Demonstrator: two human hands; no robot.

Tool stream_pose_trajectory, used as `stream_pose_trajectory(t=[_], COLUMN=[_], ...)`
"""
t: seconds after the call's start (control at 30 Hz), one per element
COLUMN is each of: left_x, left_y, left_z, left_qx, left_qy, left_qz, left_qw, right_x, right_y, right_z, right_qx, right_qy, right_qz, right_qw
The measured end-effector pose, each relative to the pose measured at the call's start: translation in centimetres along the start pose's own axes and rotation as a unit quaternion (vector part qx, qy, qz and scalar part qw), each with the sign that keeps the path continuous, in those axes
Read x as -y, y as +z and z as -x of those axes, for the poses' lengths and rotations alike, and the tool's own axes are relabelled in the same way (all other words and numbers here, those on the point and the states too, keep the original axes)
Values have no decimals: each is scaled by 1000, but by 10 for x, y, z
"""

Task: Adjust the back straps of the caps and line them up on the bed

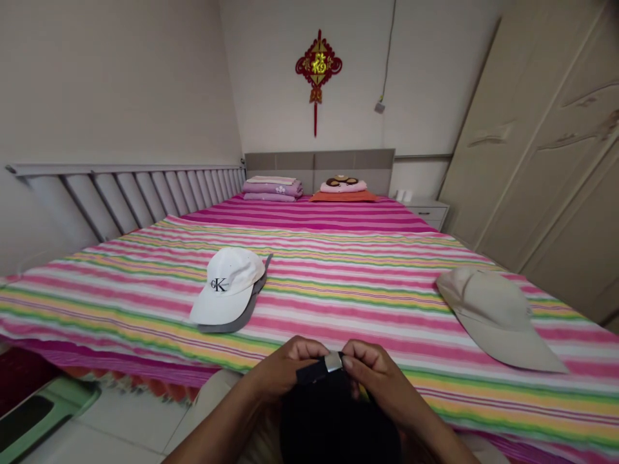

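Note:
A black cap (333,419) rests low in front of me, its back strap and silver metal buckle (333,362) turned upward. My left hand (285,367) pinches the strap on the left of the buckle. On the other side, my right hand (370,370) has thumb and fingers closed on the strap at the buckle's edge. Beyond my hands, a white cap (235,283) with black letters lies on the bed over a grey cap (245,319). A beige cap (498,316) lies to the right, its brim toward me.
The striped bedspread (348,290) covers the bed. Folded bedding (273,189) and a pink folded pile (343,187) lie by the headboard (353,169). A radiator (145,190) lines the left wall, a wardrobe (532,148) the right. A green stool (53,406) stands at lower left.

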State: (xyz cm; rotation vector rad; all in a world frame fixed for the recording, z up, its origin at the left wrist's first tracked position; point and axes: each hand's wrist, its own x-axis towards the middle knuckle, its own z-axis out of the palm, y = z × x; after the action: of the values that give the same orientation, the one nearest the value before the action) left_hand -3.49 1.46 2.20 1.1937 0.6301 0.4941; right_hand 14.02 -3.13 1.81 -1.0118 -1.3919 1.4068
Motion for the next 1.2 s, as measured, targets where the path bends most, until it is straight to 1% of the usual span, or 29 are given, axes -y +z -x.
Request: stream_pose_trajectory(t=[0.03,0.1,0.2,0.23,0.3,0.37,0.43,0.47,0.5,0.53,0.57,0.6,0.63,0.67,0.73,0.77,0.87,0.97,1.03,1.1,1.17,1.2], left_x=[0,1,8,10,13,14,14,13,12,11,10,9,9,8,8,9,15,31,49,72,95,106], left_y=[0,2,7,9,10,9,4,2,0,-2,-3,-3,-3,-2,-1,-2,-11,-31,-45,-55,-58,-57], left_z=[1,0,-3,-4,-6,-5,-5,-4,-5,-5,-6,-8,-9,-12,-16,-17,-17,-12,-8,-4,0,3], left_qx=[-2,-18,-54,-64,-82,-86,-81,-78,-79,-83,-90,-95,-99,-101,-93,-86,-52,5,46,67,69,64], left_qy=[0,21,58,63,74,103,148,164,173,173,164,151,135,119,84,71,56,38,2,-38,-57,-54], left_qz=[2,22,61,78,122,165,197,205,208,205,201,195,188,183,185,190,198,166,147,134,125,131], left_qw=[1000,999,995,993,986,977,966,962,960,960,962,965,968,971,975,976,977,985,988,988,988,988], right_x=[0,2,3,3,0,-2,-5,-6,-7,-8,-9,-9,-10,-10,-8,-7,-2,-2,-4,-6,-7,-8], right_y=[0,0,2,3,4,2,-3,-6,-9,-12,-14,-15,-15,-14,-10,-8,-3,-4,-9,-14,-19,-22], right_z=[0,1,1,1,-1,-4,-7,-8,-8,-7,-6,-4,-2,0,3,3,2,1,1,2,2,1], right_qx=[-8,-19,-35,-41,-61,-101,-153,-172,-182,-174,-148,-109,-60,-10,66,83,80,54,34,-5,-53,-77], right_qy=[11,23,11,3,-12,-22,-19,-8,5,18,32,46,61,77,110,120,103,75,73,74,78,79], right_qz=[-2,-8,-19,-31,-98,-213,-324,-357,-372,-368,-347,-314,-277,-245,-220,-231,-304,-356,-379,-399,-416,-422], right_qw=[1000,1000,999,999,993,972,933,918,910,913,926,942,957,967,967,962,944,930,922,914,904,900])
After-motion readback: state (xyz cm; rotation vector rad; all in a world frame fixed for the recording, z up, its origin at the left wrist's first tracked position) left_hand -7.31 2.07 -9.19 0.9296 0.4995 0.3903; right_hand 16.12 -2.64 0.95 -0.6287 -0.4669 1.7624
